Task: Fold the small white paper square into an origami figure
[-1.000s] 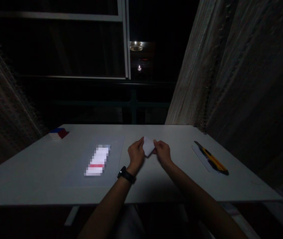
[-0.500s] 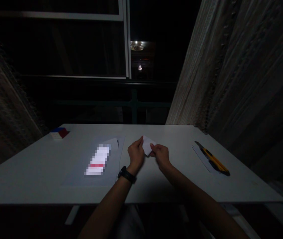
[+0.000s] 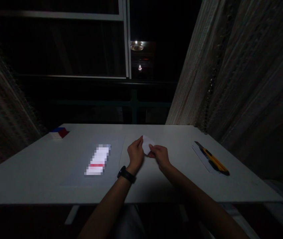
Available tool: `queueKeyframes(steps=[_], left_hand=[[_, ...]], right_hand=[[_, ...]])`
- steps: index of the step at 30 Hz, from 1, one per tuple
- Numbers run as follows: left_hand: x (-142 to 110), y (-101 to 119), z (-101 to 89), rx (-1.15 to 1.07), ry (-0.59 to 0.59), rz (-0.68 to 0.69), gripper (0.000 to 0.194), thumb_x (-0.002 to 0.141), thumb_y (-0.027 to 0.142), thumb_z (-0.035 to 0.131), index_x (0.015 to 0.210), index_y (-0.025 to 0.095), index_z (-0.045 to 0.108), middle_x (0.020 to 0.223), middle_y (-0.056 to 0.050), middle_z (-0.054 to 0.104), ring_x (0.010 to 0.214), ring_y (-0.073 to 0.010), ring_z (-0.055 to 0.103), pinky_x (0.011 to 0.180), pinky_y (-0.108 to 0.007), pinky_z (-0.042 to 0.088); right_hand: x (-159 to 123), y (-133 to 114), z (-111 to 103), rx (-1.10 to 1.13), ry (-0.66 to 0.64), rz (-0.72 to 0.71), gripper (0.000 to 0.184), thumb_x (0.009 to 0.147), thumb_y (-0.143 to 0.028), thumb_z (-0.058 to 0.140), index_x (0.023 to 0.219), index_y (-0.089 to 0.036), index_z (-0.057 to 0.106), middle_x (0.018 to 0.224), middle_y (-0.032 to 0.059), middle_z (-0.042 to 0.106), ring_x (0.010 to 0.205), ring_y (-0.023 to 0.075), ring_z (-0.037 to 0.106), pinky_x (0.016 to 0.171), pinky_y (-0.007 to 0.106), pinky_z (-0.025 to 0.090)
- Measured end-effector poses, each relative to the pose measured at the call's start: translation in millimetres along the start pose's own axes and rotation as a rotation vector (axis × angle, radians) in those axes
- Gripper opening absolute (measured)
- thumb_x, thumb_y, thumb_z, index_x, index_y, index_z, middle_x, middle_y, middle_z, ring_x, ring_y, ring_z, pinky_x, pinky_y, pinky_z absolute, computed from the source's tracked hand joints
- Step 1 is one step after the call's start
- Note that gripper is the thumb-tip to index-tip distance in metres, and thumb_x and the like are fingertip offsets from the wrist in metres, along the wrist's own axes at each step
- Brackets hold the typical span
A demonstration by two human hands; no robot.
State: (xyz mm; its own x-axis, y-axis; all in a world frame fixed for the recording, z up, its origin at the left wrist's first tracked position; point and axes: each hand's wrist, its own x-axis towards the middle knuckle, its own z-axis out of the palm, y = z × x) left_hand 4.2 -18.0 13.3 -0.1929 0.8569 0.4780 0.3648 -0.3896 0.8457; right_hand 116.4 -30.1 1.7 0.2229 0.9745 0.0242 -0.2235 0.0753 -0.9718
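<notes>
— Item one?
— White paper piece (image 3: 146,142): we have it over the white table (image 3: 56,194), centre. Our left hand (image 3: 136,154) pinches its left edge; our right hand (image 3: 160,156), thumb on top, grips its right side.
— Others?
— Yellow-black cutter (image 3: 214,160), to our right. To our left: blurred bright screen (image 3: 98,159), cube (image 3: 59,132).
</notes>
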Motion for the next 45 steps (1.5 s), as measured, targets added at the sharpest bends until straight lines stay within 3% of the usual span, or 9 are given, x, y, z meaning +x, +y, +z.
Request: queueKeyframes(steps=[8, 15, 20, 27, 36, 45], left_hand=[[-1, -1, 0.3, 0.01, -0.006, 0.005, 0.029, 0.084, 0.026, 0.048, 0.108, 0.019, 0.063, 0.104, -0.007, 0.066, 0.092, -0.0182, 0.062, 0.08, -0.029, 0.047], [0, -1, -0.8, 0.067, -0.023, 0.026, 0.029, 0.084, 0.026, 0.047, 0.108, 0.02, 0.063, 0.099, -0.007, 0.068, 0.087, -0.0175, 0.062, 0.078, -0.029, 0.047], [-2, 2, -0.5, 0.105, -0.047, 0.068, 0.028, 0.084, 0.023, 0.048, 0.107, 0.021, 0.064, 0.096, -0.006, 0.068, 0.084, -0.0163, 0.063, 0.076, -0.028, 0.046], [-1, 1, -1.3, 0.103, -0.029, 0.062, 0.029, 0.084, 0.023, 0.048, 0.108, 0.021, 0.063, 0.097, -0.006, 0.068, 0.084, -0.0167, 0.063, 0.076, -0.029, 0.047], [0, 6, 0.9, -0.136, -0.164, -0.02, 0.04, 0.074, 0.026, 0.062, 0.113, 0.019, 0.06, 0.111, -0.007, 0.063, 0.102, -0.0188, 0.059, 0.09, -0.03, 0.044], [3, 0, 0.1, -0.164, -0.231, 0.037, 0.044, 0.073, 0.019, 0.061, 0.117, 0.021, 0.056, 0.116, -0.005, 0.06, 0.105, -0.0185, 0.057, 0.091, -0.031, 0.044]], right_hand=[[0, -1, 1, -0.02, 0.026, -0.021, 0.038, 0.05, -0.046, 0.075, 0.045, -0.014, 0.054, 0.042, -0.0008, 0.054, 0.041, 0.0121, 0.054, 0.047, 0.025, 0.05], [-3, -2, -1, 0.01, -0.089, 0.073, 0.036, 0.05, -0.042, 0.077, 0.05, -0.013, 0.055, 0.05, 0.0006, 0.058, 0.05, 0.0117, 0.057, 0.054, 0.025, 0.053], [0, -1, -1, 0.023, -0.033, 0.093, 0.037, 0.042, -0.037, 0.08, 0.046, -0.014, 0.052, 0.047, 0.0008, 0.057, 0.048, 0.0129, 0.057, 0.052, 0.027, 0.053], [-2, -3, 1, -0.038, -0.031, 0.085, 0.035, 0.047, -0.038, 0.077, 0.045, -0.014, 0.053, 0.044, -0.0003, 0.055, 0.044, 0.0105, 0.054, 0.048, 0.023, 0.05], [4, -2, -10, -0.048, 0.006, 0.059, 0.036, 0.048, -0.036, 0.079, 0.044, -0.014, 0.051, 0.042, -0.0002, 0.055, 0.041, 0.0111, 0.054, 0.045, 0.024, 0.05], [3, -6, -12, 0.004, -0.006, 0.095, 0.037, 0.047, -0.038, 0.08, 0.049, -0.013, 0.054, 0.047, 0.0009, 0.057, 0.045, 0.0112, 0.055, 0.047, 0.023, 0.051]])
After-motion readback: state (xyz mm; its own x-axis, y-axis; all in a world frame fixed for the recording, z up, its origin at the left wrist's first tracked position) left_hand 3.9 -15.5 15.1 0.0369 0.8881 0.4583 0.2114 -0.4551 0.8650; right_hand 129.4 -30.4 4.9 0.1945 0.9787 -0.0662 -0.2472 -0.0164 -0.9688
